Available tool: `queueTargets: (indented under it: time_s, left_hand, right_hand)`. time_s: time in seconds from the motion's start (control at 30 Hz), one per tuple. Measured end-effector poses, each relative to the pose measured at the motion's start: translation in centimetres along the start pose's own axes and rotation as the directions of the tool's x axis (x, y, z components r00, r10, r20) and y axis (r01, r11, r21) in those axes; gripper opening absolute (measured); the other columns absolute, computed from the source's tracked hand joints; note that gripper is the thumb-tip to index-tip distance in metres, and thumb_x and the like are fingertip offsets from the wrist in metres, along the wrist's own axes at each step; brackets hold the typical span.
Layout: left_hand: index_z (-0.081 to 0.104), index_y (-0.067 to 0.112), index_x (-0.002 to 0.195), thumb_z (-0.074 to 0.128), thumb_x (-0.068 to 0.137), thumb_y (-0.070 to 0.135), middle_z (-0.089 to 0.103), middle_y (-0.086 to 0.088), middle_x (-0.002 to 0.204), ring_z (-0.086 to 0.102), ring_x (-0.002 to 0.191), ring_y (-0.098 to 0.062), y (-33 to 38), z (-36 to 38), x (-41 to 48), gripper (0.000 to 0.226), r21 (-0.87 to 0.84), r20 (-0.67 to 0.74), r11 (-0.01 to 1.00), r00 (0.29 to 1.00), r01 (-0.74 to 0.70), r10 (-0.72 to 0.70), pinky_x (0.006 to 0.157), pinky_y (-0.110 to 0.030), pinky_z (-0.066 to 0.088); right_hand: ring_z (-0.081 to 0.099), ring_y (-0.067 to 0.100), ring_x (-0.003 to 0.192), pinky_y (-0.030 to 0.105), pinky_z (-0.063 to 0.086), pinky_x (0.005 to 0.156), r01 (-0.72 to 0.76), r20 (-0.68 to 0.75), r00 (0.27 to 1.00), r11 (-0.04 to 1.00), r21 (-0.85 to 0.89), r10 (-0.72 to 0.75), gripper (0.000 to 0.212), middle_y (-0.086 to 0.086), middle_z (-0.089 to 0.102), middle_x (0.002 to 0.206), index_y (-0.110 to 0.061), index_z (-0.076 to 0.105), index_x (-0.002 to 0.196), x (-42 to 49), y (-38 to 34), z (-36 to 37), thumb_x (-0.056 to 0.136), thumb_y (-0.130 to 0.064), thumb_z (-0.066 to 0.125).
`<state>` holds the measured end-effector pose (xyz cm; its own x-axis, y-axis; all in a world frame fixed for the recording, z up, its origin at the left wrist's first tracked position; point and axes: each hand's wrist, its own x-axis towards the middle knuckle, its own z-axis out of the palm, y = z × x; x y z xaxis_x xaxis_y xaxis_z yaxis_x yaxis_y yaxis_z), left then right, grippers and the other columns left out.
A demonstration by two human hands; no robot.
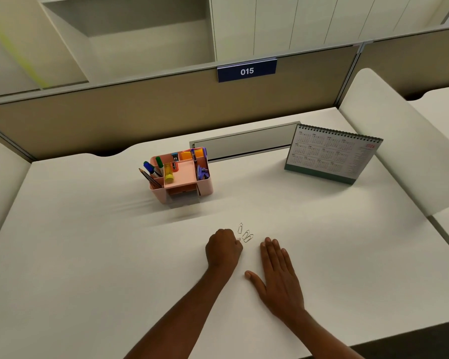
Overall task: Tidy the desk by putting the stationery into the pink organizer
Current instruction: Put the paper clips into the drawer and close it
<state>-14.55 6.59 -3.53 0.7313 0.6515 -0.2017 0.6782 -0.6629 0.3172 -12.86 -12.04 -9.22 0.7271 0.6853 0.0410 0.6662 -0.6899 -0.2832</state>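
Observation:
The pink organizer (205, 186) stands mid-desk, holding markers, pencils, a yellow highlighter, sticky notes and purple clips. A few silver paper clips (246, 234) lie loose on the white desk in front of it. My left hand (224, 248) is curled into a fist just left of the clips, fingertips touching the nearest one; whether it holds a clip is hidden. Flat on the desk, palm down with fingers together, my right hand (278, 275) rests just right of and below the clips.
A spiral desk calendar (332, 154) stands at the back right. A grey cable flap (244, 145) sits behind the organizer. A beige partition (140, 107) with a "015" sign closes the back; white side panels (399, 141) flank the desk.

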Motion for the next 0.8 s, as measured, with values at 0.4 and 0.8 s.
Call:
queueTargets:
  time_s: [0.4, 0.8]
  left_hand:
    - [0.073, 0.020, 0.078, 0.072, 0.090, 0.028, 0.075, 0.006, 0.080, 0.069, 0.077, -0.017, -3.3, -4.5, 1.9, 0.014, -0.320, -0.173, 0.945, 0.985, -0.065, 0.009, 0.067, -0.030, 0.052]
    - [0.080, 0.015, 0.098, 0.066, 0.099, 0.026, 0.075, -0.005, 0.089, 0.060, 0.078, -0.017, -8.2, -11.3, 10.7, 0.018, -0.131, -0.243, 0.986, 0.961, 0.103, -0.132, 0.060, -0.026, 0.042]
  right_hand:
    - [0.012, 0.024, 0.157, 0.046, 0.023, 0.125, 0.018, -0.059, 0.998, 1.000, 0.012, -0.017, 0.081, 0.010, 0.018, 0.169, -0.007, 0.027, 0.159, -0.1, 0.2, 0.5, 0.101, -0.062, 0.044]
    - [0.053, 0.024, 0.084, 0.036, 0.048, 0.060, 0.296, 0.001, 0.954, 0.948, -0.115, -0.298, 0.028, 0.001, 0.058, 0.102, -0.014, 0.065, 0.110, 8.5, 1.0, -2.3, 0.083, -0.007, 0.066]
